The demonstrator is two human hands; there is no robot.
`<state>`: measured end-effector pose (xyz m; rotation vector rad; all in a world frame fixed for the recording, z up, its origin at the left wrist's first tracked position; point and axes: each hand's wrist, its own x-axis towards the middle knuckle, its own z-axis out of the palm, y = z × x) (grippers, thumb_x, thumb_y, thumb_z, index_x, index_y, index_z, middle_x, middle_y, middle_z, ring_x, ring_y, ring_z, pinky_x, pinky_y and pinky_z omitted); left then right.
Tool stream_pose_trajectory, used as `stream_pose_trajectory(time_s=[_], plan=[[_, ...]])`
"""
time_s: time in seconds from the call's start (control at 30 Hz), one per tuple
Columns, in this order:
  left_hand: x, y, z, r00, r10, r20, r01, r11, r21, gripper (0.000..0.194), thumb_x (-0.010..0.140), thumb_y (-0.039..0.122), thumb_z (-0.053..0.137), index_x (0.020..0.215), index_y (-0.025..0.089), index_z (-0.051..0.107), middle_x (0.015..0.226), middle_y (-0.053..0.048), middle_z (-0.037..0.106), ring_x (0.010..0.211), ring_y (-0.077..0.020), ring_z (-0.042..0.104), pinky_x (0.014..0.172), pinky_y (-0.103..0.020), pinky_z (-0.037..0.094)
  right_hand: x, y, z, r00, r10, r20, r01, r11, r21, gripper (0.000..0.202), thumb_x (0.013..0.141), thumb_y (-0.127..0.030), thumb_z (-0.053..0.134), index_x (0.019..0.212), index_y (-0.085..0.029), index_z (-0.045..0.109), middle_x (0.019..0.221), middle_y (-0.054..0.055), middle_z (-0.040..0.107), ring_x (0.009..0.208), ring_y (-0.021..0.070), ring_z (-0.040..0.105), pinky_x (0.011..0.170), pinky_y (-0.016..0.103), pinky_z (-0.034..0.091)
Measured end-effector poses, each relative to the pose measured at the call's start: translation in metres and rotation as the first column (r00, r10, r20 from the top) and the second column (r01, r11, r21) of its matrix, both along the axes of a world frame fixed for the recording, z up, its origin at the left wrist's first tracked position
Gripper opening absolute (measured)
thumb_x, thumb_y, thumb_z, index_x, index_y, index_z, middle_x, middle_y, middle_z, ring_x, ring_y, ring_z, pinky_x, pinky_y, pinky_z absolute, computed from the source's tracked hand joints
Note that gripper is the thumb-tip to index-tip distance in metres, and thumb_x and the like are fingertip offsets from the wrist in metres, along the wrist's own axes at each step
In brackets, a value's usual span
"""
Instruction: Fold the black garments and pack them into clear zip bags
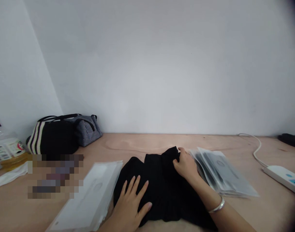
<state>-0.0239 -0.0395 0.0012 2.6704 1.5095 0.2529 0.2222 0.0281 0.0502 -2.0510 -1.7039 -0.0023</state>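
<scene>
A piece of black cloth, perhaps a garment (pixel 159 190), is spread on the wooden table in front of me. My left hand (pixel 131 201) lies flat on its left part with the fingers spread. At the cloth's far right corner, my right hand (pixel 185 162) is closed on the fabric, thumb and fingers around a fold. A silver bangle (pixel 217 205) circles my right wrist. Left of the cloth lies a stack of frosted zip bags (pixel 89 193). More frosted bags (pixel 222 174), some with dark contents, lie just beyond my right forearm.
A black bag with cream stripes (pixel 57 138) and a blue-striped bag (pixel 89 130) stand at the back left. A jug of yellow liquid (pixel 10 149) is at the far left. A white power strip (pixel 283 177) with a cord lies right. A wall (pixel 162 80) borders the table (pixel 142 143).
</scene>
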Motion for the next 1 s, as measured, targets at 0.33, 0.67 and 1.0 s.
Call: stream_pose_trajectory(time_s=[0.33, 0.67, 1.0], plan=[[-0.002, 0.001, -0.001, 1.0, -0.017, 0.008, 0.017, 1.0, 0.0, 0.056, 0.086, 0.056, 0.026, 0.135, 0.032, 0.013, 0.142, -0.004, 0.018, 0.129, -0.0292, 0.013, 0.101, -0.052, 0.018, -0.049, 0.003, -0.005, 0.902, 0.407, -0.146, -0.368, 0.9, 0.232, 0.032, 0.087, -0.033, 0.033, 0.11, -0.015, 0.047, 0.106, 0.011, 0.054, 0.089, 0.0183, 0.056, 0.078, 0.028, 0.042], [-0.002, 0.003, -0.003, 1.0, -0.02, -0.005, 0.02, 1.0, -0.011, 0.056, 0.087, 0.056, 0.024, 0.135, 0.033, 0.011, 0.143, -0.007, 0.015, 0.129, -0.0305, 0.013, 0.1, -0.053, 0.018, 0.036, 0.021, -0.06, 0.828, 0.543, 0.144, -0.515, 0.836, -0.19, 0.047, 0.088, -0.032, 0.029, 0.128, -0.01, 0.039, 0.134, 0.012, 0.037, 0.124, 0.0217, 0.03, 0.102, 0.037, 0.024], [0.007, 0.003, 0.01, 0.996, -0.064, -0.058, 0.068, 0.995, 0.07, 0.051, 0.088, 0.051, 0.029, 0.134, 0.037, 0.014, 0.143, -0.005, 0.013, 0.129, -0.0327, 0.01, 0.098, -0.056, 0.018, 0.026, 0.005, -0.038, 0.817, 0.539, 0.204, -0.517, 0.842, -0.156, 0.038, 0.084, -0.022, 0.034, 0.115, -0.014, 0.053, 0.122, 0.012, 0.05, 0.116, 0.0233, 0.041, 0.097, 0.037, 0.03]])
